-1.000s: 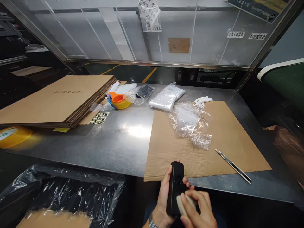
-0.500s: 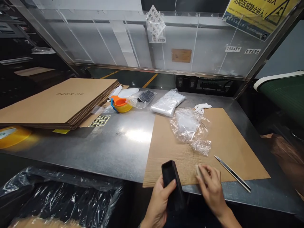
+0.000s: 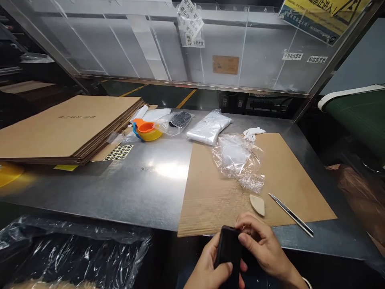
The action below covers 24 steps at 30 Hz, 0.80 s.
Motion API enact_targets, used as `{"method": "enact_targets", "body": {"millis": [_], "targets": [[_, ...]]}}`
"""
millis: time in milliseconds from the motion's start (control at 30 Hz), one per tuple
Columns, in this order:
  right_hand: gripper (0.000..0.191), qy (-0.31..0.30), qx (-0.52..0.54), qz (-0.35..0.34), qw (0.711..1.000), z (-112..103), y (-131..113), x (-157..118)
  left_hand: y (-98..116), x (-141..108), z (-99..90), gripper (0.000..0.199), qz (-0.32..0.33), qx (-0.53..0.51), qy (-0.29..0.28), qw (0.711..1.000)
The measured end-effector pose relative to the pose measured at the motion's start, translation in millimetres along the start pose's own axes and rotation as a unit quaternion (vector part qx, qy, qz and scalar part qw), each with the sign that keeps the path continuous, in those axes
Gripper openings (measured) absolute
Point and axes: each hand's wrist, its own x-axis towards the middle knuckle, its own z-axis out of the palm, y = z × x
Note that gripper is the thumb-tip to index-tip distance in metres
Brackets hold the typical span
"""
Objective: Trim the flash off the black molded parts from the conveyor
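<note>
My left hand [image 3: 210,263] is wrapped round a long, black, box-like case [image 3: 230,245] near the table's front edge, thumb along its face. At the top right corner of the case, the bent fingers and thumb of my right hand [image 3: 260,245] grip its edge. Just beyond that hand, a small beige piece with one rounded side [image 3: 258,205] lies on the cardboard sheet [image 3: 207,192]. To the right rests a slim cutter knife [image 3: 291,215], slanting across the sheet's edge. Crumpled clear plastic wrap [image 3: 236,156] lies farther back.
Stacked flat cardboard [image 3: 69,128] covers the table's left end. Behind are a sticker sheet [image 3: 119,152], an orange and yellow tape roll [image 3: 147,130], plastic bags [image 3: 207,127] and white gloves [image 3: 254,131]. A black-lined bin [image 3: 75,253] stands at the lower left.
My right hand has put the beige piece down on the cardboard and moved left onto the case. The case has turned, so its hollow side no longer shows. The view has shifted slightly.
</note>
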Motion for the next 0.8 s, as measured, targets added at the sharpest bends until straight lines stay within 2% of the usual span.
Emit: {"method": "enact_targets", "body": {"millis": [167, 300, 400, 533, 600, 667, 733, 800], "targets": [[0.023, -0.020, 0.087, 0.031, 0.996, -3, 6, -2, -2, -5, -1.3, 0.048, -0.017, 0.030, -0.014, 0.999], [0.026, -0.034, 0.094, 0.027, 0.995, -6, 10, -6, -2, -9, -2.0, 0.057, -0.028, 0.036, -0.018, 0.999], [0.026, -0.044, 0.091, 0.022, 0.995, -6, 12, -7, 0, -10, -0.3, 0.057, -0.037, 0.041, -0.018, 0.998], [0.023, -0.011, 0.080, 0.020, 0.997, -1, 15, -6, 4, -8, 2.9, 0.053, -0.062, 0.013, 0.000, 0.998], [0.028, 0.026, -0.005, 0.023, 0.999, -3, 20, -6, 5, -6, 2.3, 0.054, -0.079, 0.000, 0.019, 0.997], [0.032, 0.089, -0.135, 0.035, 0.986, -14, 29, -5, 5, -4, 0.0, 0.059, -0.112, -0.018, 0.039, 0.993], [0.032, 0.175, -0.246, 0.050, 0.952, -36, 41, -5, 7, -1, -2.7, 0.065, -0.141, -0.055, 0.064, 0.986], [0.028, 0.252, -0.315, 0.071, 0.912, -65, 56, -6, 10, 2, -4.0, 0.062, -0.141, -0.120, 0.097, 0.978]]}}
